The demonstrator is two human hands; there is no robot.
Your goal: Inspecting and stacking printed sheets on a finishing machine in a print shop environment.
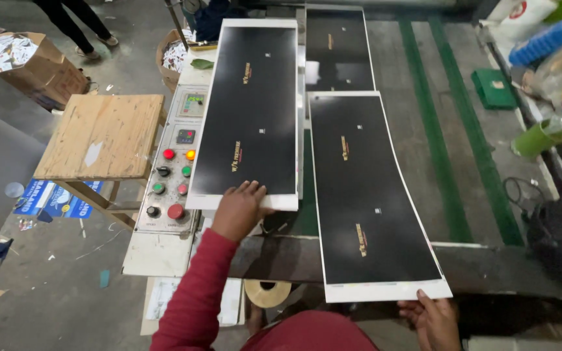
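Left hand (239,209) flat on near edge of stack of black sheets (252,107) by control panel (172,172), not gripping. Right hand (434,318) pinches 1 black sheet (369,195) on conveyor (463,162); third sheet (338,49) ahead. Feeding looks midway.

The left hand (239,209) reaches forward on a red-sleeved arm that rises from the lower middle of the view, wrist straight, palm down, fingers spread flat and pressing. The right hand (434,320) sits low at the near edge, palm turned up, fingers curled in a light pinching grip, its forearm out of view.
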